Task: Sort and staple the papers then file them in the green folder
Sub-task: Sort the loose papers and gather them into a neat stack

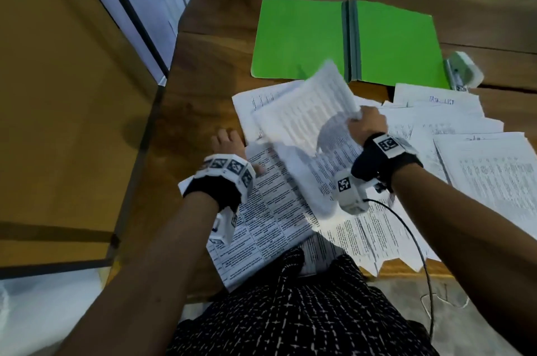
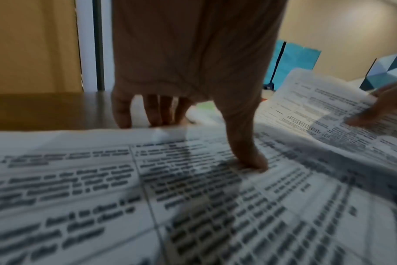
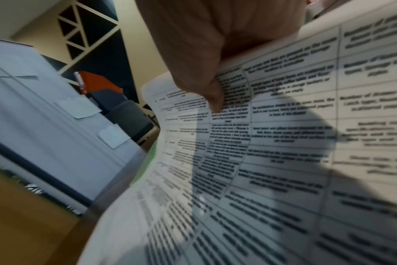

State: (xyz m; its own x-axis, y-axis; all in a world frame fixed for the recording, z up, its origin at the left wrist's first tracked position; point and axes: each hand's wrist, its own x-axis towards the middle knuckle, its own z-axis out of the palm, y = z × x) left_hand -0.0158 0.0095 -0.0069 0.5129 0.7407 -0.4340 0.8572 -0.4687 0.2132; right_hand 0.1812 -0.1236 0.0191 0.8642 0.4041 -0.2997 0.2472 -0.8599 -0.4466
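Hands apart: right hand point(image 1: 366, 122) pinches lifted sheet point(image 1: 308, 111) by its edge, left hand point(image 1: 229, 146) presses printed page point(image 1: 270, 210) flat.

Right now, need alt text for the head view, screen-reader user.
The right hand lifts a printed sheet by its corner while the left hand rests on the papers spread over a wooden table. Behind them a green folder lies open, a white stapler at its right edge.

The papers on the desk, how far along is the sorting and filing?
Done: green folder lies open, still bare. In hand: right hand lifts one sheet while left hand presses the printed stack. Left: loose papers unsorted, stapler untouched, nothing filed.
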